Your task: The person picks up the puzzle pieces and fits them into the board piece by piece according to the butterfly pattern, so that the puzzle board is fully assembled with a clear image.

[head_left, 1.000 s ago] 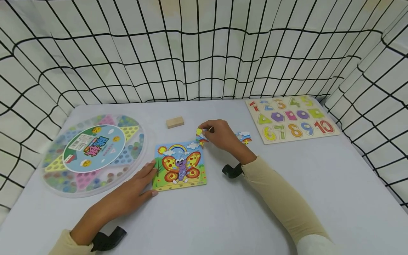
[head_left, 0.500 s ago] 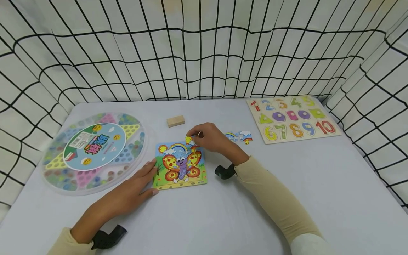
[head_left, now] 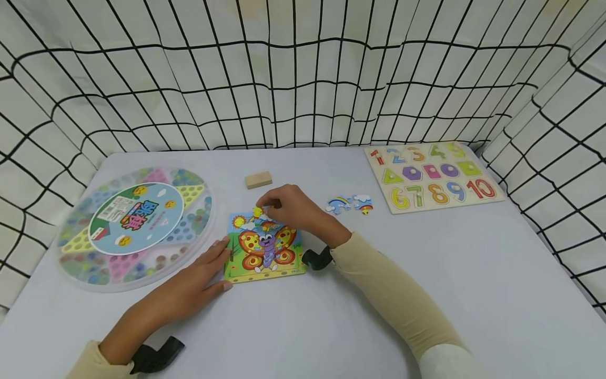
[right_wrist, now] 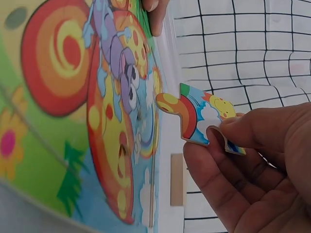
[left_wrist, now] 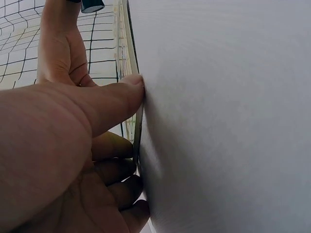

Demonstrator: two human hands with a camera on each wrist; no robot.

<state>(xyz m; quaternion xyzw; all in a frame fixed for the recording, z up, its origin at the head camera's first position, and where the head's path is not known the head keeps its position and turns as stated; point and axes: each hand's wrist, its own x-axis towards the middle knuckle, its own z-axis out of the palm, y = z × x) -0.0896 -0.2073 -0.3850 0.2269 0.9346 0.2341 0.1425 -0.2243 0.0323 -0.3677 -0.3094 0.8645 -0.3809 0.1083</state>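
My right hand [head_left: 292, 209] pinches a jigsaw piece [right_wrist: 197, 116] between thumb and fingers. A smiling sun, a cloud and a red-yellow wing part are printed on it. The piece is held tilted over the upper left of a butterfly puzzle board [head_left: 266, 268], which lies flat on the table. My left hand [head_left: 191, 295] rests on the table, fingertips against the board's left edge and thumb at its lower left corner. In the left wrist view, the thumb [left_wrist: 114, 99] touches the board's thin side. Two loose pieces, a rainbow piece [head_left: 339, 204] and a cloud piece [head_left: 363, 202], lie right of the right hand.
A round Chinese checkers set [head_left: 196, 247] with marbles lies at the left. Behind the board is a small wooden block [head_left: 258, 180]. A wooden number puzzle [head_left: 450, 205] lies at the back right. Black netting [head_left: 293, 89] over white cloth encloses the table's far sides.
My right hand has moved left with the sun piece, from the board's right side to over its upper left. The rainbow piece is uncovered. My left hand stays at the board's edge.
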